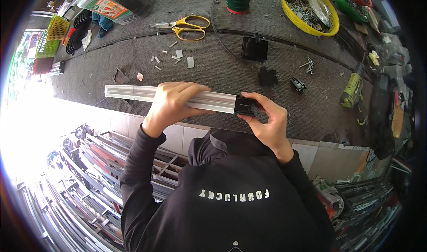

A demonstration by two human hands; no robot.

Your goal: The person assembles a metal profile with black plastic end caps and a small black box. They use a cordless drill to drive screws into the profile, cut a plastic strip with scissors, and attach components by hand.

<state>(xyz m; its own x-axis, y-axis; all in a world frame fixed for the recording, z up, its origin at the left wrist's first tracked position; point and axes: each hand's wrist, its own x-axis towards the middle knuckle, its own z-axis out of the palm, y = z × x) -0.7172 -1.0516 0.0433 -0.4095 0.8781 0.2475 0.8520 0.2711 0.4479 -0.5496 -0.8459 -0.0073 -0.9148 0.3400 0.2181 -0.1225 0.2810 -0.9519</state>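
Note:
A silver aluminium profile [213, 101] lies crosswise over the near edge of the dark carpeted bench. My left hand [175, 101] is closed around its middle, fingers over the top. At the profile's right end sits a black plastic end piece [245, 106], against or partly inside the metal; I cannot tell which. My right hand [270, 118] pinches this end piece between thumb and fingers. Beyond the right hand lie a flat black piece [267, 76] and a small black fitting [298, 85]. A black box-like part [254, 48] stands farther back.
Yellow-handled scissors [189, 27], small white pieces [191, 62] and several screws [308, 65] lie on the bench [178, 47]. A yellow basket of hardware [289, 7] stands at the back, a green power drill [352, 89] at the right. Metal profiles [89, 194] are stacked below left.

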